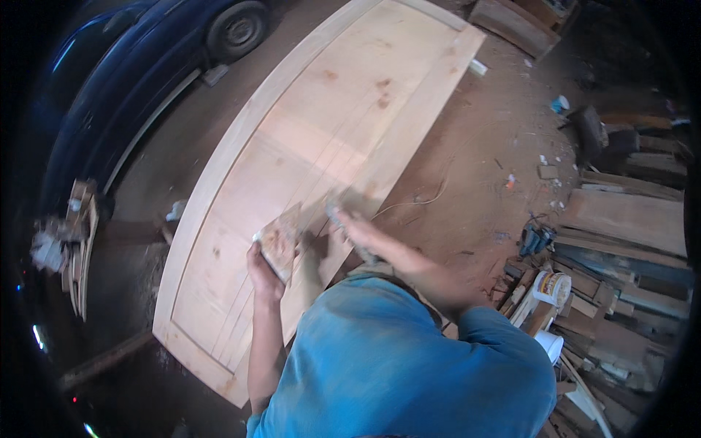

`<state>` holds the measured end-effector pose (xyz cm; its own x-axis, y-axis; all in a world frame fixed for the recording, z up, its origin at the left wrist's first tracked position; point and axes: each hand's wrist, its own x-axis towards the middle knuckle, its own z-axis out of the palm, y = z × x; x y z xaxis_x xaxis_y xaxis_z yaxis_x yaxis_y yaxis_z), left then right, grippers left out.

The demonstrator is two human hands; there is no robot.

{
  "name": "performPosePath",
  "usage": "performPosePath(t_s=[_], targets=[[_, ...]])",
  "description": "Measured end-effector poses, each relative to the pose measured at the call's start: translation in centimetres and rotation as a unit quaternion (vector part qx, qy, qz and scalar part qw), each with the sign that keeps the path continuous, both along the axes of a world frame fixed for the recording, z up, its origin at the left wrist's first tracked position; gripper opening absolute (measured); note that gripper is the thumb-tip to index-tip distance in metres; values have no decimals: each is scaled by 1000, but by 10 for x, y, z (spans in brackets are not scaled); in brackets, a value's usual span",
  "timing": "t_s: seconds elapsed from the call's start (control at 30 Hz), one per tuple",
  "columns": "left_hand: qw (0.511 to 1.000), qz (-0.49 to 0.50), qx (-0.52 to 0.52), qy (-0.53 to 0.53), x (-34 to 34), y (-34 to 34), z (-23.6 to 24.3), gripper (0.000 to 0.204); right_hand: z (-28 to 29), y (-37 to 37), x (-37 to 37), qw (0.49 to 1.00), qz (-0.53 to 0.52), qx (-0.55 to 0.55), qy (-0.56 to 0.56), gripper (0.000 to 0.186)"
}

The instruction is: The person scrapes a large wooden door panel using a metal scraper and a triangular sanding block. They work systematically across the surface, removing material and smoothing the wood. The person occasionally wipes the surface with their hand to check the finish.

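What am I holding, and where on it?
Your left hand grips a small smeared board by its left edge; your right hand is too blurred to tell.

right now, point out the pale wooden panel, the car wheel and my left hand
Pale wooden panel [296,157]: head view, bare face near its middle.
Car wheel [239,31]: head view, its hub.
Left hand [266,276]: head view, middle of the hand.

Dk blue veh. [139,80] top L, wheel [238,32] showing; wht bucket [542,286] by scrap-wood pile [624,219], R side.
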<state>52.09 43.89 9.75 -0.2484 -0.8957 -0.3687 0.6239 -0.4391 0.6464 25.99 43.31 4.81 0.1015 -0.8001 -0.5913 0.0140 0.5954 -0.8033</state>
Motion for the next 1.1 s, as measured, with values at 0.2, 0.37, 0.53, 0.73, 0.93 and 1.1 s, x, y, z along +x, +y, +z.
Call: performPosePath(t_s=[0.2,0.37,0.53,0.73,0.93,1.1], targets=[[999,-12,24,-39,-12,-13,-6,75,50,15,-6,998,27,-63,2,47],[998,3,47,-31,-12,-8,3,83,87,39,12,994,20,-74,-77,43],[998,38,-2,50,-11,0,24,86,102,67,41,992,48,-24,-113,37],[993,77,-46,76,-6,7,39,77,110,87,84,995,49,-19,-81,37],[996,68,-34,49,-8,10,41,70,119,101,115,998,-25,-4,-54,39],[995,60,-28,78,-9,17,38,66,122,108,134,993,-86,2,-79,39]])
